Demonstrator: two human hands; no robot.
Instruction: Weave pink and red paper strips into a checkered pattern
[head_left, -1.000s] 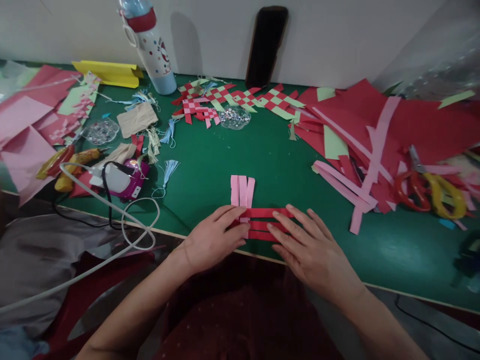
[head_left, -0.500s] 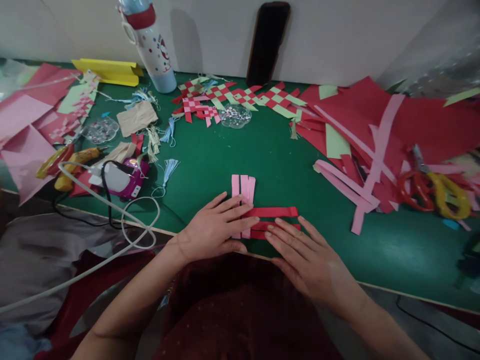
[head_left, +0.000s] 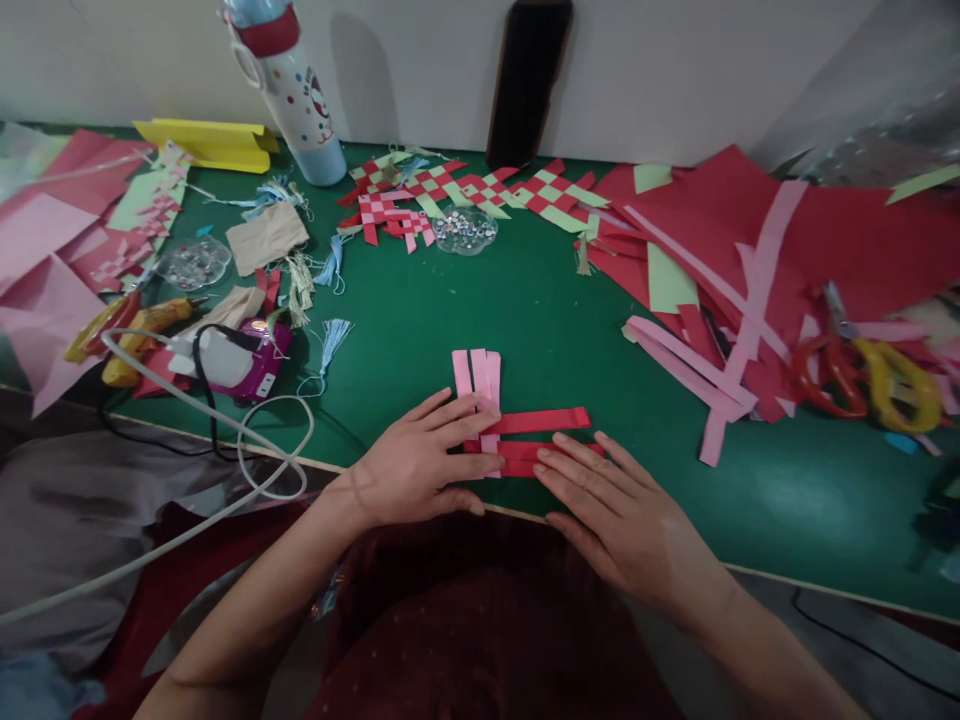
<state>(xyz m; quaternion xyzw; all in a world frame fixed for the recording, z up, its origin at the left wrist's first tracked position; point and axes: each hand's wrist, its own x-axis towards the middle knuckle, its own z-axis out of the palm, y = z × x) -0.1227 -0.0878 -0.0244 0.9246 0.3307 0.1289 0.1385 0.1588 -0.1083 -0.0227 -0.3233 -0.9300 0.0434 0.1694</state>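
Pink paper strips (head_left: 480, 372) stand upright at the near edge of the green table, crossed by red paper strips (head_left: 551, 420) that run out to the right. My left hand (head_left: 420, 455) lies flat over the crossing, fingers stretched and pressing on the pink strips, so part of the weave is hidden. My right hand (head_left: 611, 500) is also open, its fingertips resting on the right part of the lower red strips.
Along the wall stand a bottle (head_left: 289, 95) and a phone (head_left: 529, 85). Woven red and green pieces (head_left: 555, 192) lie near a dish of beads (head_left: 465, 232). Scissors (head_left: 862, 370) and paper sheets are at right; a purple device (head_left: 262, 365) with cables sits left.
The lower red strips now lie closer together, with the gap to the upper strip wider. My left fingers have shifted slightly on the strips. The whole view has drifted a little.
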